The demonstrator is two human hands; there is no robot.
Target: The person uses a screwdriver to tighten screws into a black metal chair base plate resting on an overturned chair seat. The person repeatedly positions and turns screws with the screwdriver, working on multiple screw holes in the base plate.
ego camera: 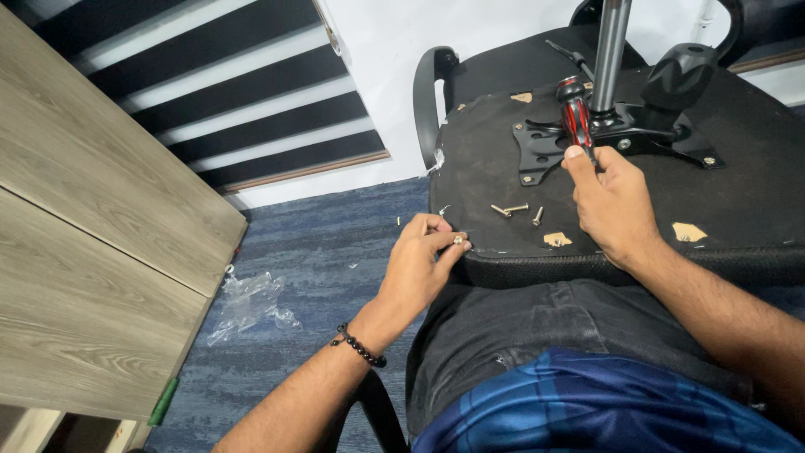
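Observation:
An upturned black office chair seat lies across my lap, its underside facing up. My left hand pinches a small silver screw between thumb and finger at the seat's near left edge. My right hand grips a screwdriver with a red and black handle, held upright beside the black metal mounting plate. Three loose silver screws lie on the seat between my hands. The chrome column rises from the plate.
A wooden desk panel fills the left side. A crumpled clear plastic bag lies on the blue carpet. A black armrest stands at the seat's far left; a black knob sits right of the column.

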